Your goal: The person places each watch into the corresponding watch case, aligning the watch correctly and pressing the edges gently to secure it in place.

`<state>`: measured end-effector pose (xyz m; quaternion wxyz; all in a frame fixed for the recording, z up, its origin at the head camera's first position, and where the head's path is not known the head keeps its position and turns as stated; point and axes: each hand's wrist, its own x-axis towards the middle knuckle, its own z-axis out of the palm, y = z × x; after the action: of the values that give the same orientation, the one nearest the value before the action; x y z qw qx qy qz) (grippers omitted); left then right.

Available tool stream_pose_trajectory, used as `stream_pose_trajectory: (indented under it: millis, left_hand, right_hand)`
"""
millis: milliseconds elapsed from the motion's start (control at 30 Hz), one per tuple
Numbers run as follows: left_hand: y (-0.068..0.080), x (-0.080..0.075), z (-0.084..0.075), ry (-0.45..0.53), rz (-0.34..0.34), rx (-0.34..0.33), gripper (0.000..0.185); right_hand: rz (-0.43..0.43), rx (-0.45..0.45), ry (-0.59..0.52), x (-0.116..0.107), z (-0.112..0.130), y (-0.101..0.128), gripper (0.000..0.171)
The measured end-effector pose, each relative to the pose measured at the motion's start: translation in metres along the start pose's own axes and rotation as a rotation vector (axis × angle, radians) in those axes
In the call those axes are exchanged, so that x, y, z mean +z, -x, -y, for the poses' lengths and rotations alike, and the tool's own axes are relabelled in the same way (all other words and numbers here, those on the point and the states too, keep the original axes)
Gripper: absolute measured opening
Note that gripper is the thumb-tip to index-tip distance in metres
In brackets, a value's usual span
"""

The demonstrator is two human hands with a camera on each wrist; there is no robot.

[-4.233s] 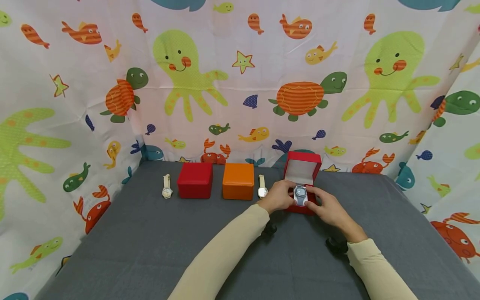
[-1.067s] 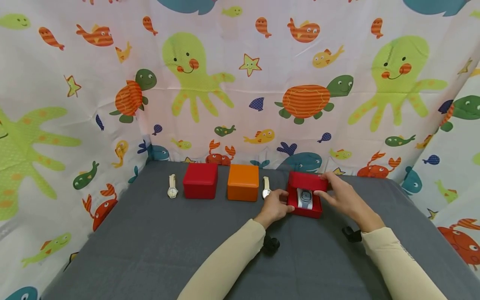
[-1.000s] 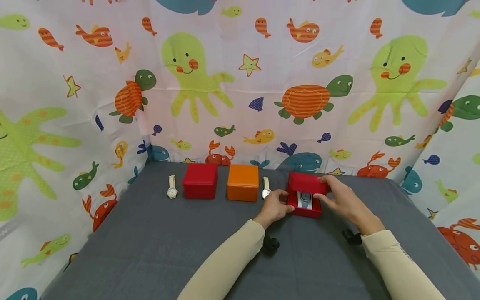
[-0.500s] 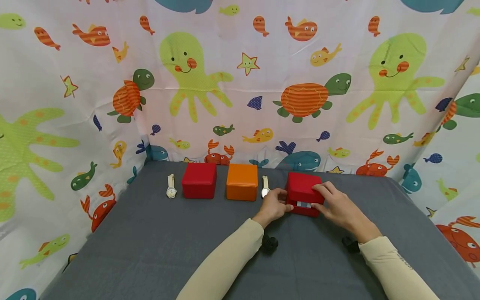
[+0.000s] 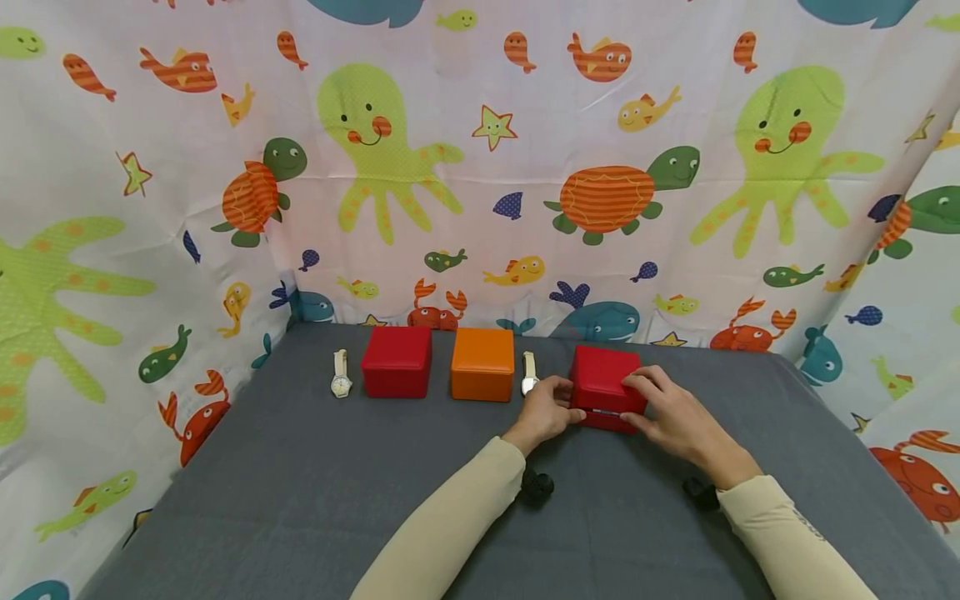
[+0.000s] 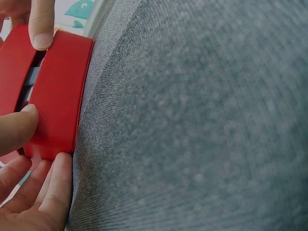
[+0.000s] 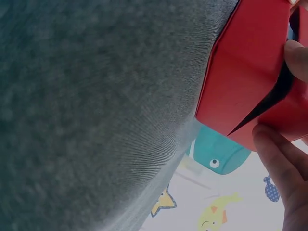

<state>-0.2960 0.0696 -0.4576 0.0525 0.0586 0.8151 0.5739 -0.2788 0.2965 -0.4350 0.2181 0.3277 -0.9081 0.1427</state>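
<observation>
A red watch box (image 5: 606,377) stands at the table's back right, its lid lowered to a narrow gap along the front. My left hand (image 5: 543,413) grips the base at its left side, thumb at the front corner. At the right side my right hand (image 5: 678,421) holds the lid, its thumb (image 7: 297,60) at the front gap and its fingers (image 7: 279,161) on the side. Through the gap, the left wrist view shows a bit of the grey-blue watch (image 6: 32,77) inside; most of it is hidden.
Left of my hands stand an orange box (image 5: 482,365) and another red box (image 5: 397,362), both with lids down. One pale-strapped watch (image 5: 529,372) lies beside my left hand, a second watch (image 5: 341,373) at the far left. A patterned curtain (image 5: 480,192) hangs behind the grey-covered table (image 5: 315,500).
Both hands were at the watch in the open box; then my right hand brought the lid forward and down, covering the watch. My left hand moved to the base's left side and stayed there.
</observation>
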Motion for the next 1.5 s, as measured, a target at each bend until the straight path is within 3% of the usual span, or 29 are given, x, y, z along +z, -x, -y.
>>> stream_pose_trajectory:
  millis: [300, 433, 533, 733, 833, 1500]
  left_hand:
    - [0.000, -0.003, 0.000, -0.012, 0.009, -0.006, 0.044]
    - [0.000, -0.005, 0.000, -0.039, 0.023, -0.005, 0.044]
    - [0.001, -0.006, -0.001, -0.056, 0.028, -0.003, 0.044]
    - [0.002, -0.009, -0.005, -0.037, 0.018, 0.040, 0.046]
    - [0.003, -0.010, -0.008, -0.026, 0.012, 0.072, 0.047]
    - [-0.001, -0.008, -0.013, -0.013, 0.006, 0.136, 0.038]
  right_hand:
    - [0.019, 0.009, -0.025, 0.000, 0.002, -0.001, 0.056]
    - [0.022, 0.055, -0.072, 0.000, 0.005, 0.000, 0.054]
    - [0.026, 0.171, -0.179, -0.002, 0.006, 0.000, 0.053]
    - [0.059, 0.501, -0.444, -0.007, 0.010, 0.005, 0.064]
    - [0.085, 0.582, -0.513, -0.008, 0.011, 0.007, 0.070]
    - [0.095, 0.648, -0.543, -0.010, 0.008, 0.013, 0.062]
